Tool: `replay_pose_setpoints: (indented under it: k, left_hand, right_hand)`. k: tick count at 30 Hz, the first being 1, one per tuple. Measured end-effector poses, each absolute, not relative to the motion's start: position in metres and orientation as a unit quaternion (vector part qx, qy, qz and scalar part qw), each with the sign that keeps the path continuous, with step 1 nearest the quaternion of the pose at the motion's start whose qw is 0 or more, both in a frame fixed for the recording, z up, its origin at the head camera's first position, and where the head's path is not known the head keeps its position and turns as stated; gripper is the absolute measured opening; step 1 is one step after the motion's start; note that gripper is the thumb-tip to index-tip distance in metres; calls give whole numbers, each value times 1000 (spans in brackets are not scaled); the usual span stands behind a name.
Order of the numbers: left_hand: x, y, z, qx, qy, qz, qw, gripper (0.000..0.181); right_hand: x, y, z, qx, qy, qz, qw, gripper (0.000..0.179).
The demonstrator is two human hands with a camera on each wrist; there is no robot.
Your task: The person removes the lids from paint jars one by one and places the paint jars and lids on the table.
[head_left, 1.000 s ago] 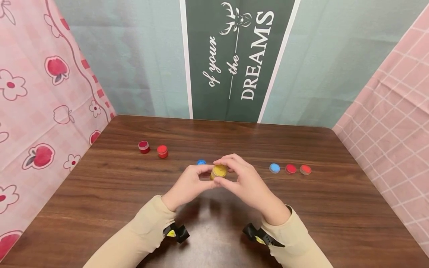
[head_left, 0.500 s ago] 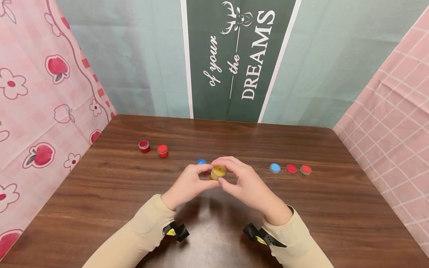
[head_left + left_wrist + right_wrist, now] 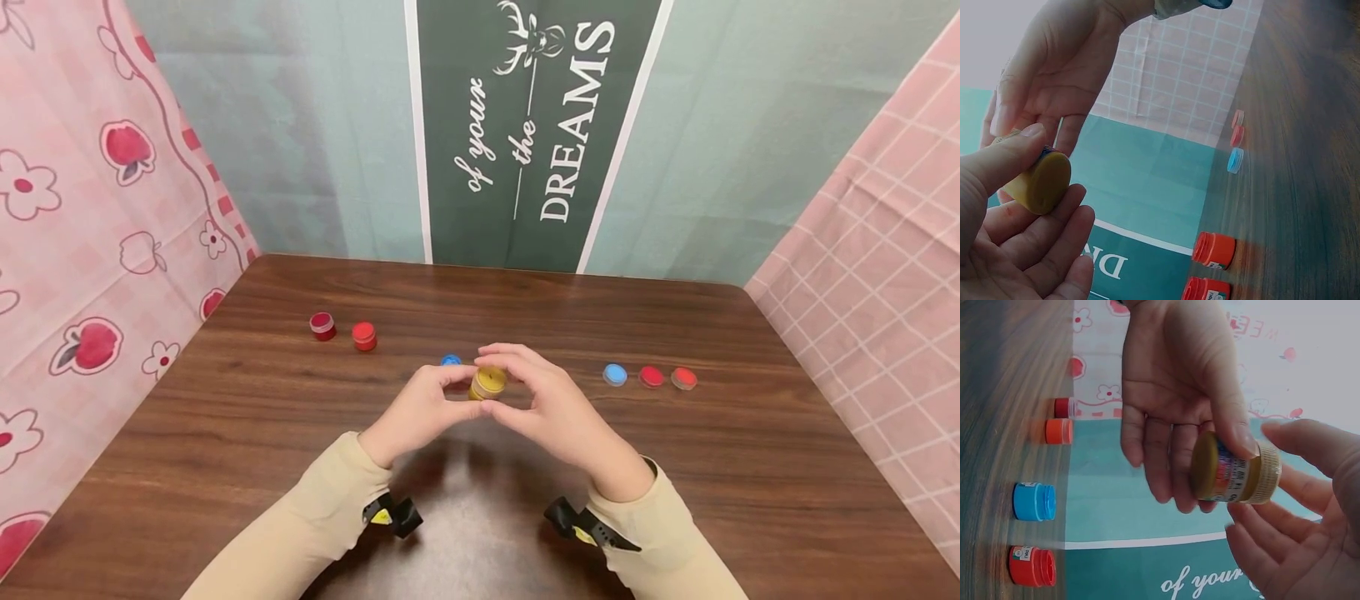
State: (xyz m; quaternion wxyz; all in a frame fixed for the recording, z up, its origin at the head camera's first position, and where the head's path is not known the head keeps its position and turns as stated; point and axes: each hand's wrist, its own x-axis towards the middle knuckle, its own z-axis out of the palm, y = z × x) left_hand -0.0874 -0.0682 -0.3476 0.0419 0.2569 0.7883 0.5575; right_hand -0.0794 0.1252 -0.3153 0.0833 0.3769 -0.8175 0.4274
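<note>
A small yellow paint jar (image 3: 491,382) is held up between both hands over the table. My left hand (image 3: 420,417) grips its body, thumb on the label (image 3: 1235,478) and fingers beneath. Around the ridged lid (image 3: 1267,475), the thumb and fingers of my right hand (image 3: 551,408) pinch from opposite sides. The lid sits on the jar, which lies tilted in the wrist views. Behind the hands stand an open blue paint jar (image 3: 1034,501) and open red jars (image 3: 1213,250); the hands mostly hide these in the head view.
Farther left on the brown table (image 3: 225,467) stand a dark red jar (image 3: 322,327) and a red jar (image 3: 363,337). A blue lid (image 3: 615,375), a red lid (image 3: 651,377) and an orange-red lid (image 3: 684,378) lie in a row at right. Cloths hang around the table.
The fingers of my right hand have shifted around the lid: the thumb slid right, then back left. My left hand and the jar have stayed nearly in place.
</note>
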Motion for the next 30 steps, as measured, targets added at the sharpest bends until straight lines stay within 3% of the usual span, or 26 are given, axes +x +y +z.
replay_pose_setpoints:
  k: [30]
  left_hand:
    - [-88,-71,-350,272,774,570,50,38]
  right_hand:
    - [-81,123,-318,379,-821,420,78,38]
